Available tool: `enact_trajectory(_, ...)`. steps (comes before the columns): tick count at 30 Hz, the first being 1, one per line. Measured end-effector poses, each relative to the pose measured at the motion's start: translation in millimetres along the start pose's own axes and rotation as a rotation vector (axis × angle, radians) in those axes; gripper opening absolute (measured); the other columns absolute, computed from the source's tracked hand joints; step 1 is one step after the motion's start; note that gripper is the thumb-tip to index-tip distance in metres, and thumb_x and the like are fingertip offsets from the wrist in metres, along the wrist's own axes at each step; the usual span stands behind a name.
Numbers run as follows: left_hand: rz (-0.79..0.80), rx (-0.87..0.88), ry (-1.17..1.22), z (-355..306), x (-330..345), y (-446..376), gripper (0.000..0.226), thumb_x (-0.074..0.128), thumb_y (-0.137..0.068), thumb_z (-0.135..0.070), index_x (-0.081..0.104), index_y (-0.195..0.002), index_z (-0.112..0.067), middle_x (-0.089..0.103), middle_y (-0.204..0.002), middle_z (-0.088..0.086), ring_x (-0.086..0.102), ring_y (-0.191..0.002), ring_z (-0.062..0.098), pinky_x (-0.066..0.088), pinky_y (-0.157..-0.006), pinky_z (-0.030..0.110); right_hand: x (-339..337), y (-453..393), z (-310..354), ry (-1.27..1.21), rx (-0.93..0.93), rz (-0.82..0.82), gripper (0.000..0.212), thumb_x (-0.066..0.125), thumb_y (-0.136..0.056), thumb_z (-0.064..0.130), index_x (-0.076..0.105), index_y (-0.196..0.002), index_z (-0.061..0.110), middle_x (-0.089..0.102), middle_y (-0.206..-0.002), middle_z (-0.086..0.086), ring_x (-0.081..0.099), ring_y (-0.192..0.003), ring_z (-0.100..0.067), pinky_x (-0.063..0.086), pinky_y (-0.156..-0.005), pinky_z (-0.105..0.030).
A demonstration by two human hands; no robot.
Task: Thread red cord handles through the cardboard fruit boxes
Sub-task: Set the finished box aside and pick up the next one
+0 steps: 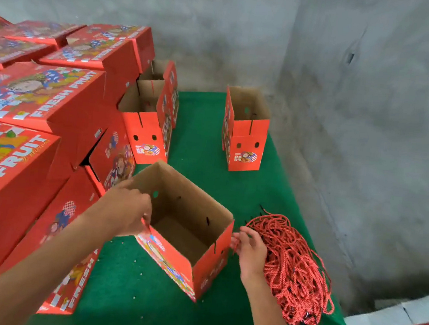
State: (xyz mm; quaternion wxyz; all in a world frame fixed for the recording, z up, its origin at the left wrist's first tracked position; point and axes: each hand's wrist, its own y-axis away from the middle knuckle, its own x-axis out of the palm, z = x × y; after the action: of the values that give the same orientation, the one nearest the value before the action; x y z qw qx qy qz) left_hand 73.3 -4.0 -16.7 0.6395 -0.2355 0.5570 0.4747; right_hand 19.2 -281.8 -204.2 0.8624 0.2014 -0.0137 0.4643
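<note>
Hands (126, 210) steady open box (187, 232), mouth up.

Both forearms bare, no sleeves, gloves or jewellery on left grip (123, 209) or right grip (250, 250).

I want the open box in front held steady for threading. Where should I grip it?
Grip the open box by its top rim at the left wall, from above, as the left hand does: no lid covers it, so the thin cardboard edge pinches easily.

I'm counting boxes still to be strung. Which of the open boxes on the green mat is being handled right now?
The nearest open box, tilted, between the left hand and right hand; the others stand upright farther back, untouched.
</note>
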Motion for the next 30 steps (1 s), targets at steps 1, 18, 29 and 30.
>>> enact_trajectory(1,-0.003,-0.026,-0.01,-7,0,-1,0.039,0.068,-0.075,-0.067,0.075,-0.102,-0.039,0.075,-0.101,-0.017,0.068,-0.103,0.008,0.041,-0.102,0.03,-2,-2,7,-0.123,0.011,-0.046,0.016,0.049,-0.104,-0.006,0.064,-0.111,-0.004,0.067,-0.09,-0.024,0.069,-0.071,-0.024,0.059,-0.064,-0.027)
enact_trajectory(18,0.378,-0.181,1.417,-62,16,-49,0.045,0.056,-0.084,-0.024,0.048,-0.128,-0.029,0.072,-0.116,0.002,0.074,-0.1,0.022,0.061,-0.086,0.04,0,3,21,0.542,-0.118,0.211,0.034,0.06,-0.102,0.042,0.08,-0.1,0.016,0.057,-0.074,-0.004,0.055,-0.069,-0.017,0.055,-0.07,-0.028)
enact_trajectory(29,0.286,-0.281,1.525,-69,20,-41,0.033,0.052,-0.07,-0.025,0.063,-0.093,-0.005,0.073,-0.077,0.01,0.073,-0.071,0.027,0.056,-0.065,0.031,20,19,15,0.839,-0.02,0.362,0.037,0.043,-0.105,0.057,0.049,-0.096,0.022,0.051,-0.065,0.009,0.044,-0.047,-0.004,0.036,-0.052,-0.027)
enact_trajectory(30,0.286,-0.283,1.53,-69,20,-39,0.032,0.053,-0.071,-0.027,0.063,-0.094,-0.008,0.074,-0.076,0.009,0.074,-0.072,0.026,0.055,-0.065,0.031,23,19,17,0.887,-0.042,0.373,0.042,0.04,-0.103,0.065,0.049,-0.099,0.023,0.05,-0.066,0.009,0.044,-0.048,-0.005,0.034,-0.051,-0.026)
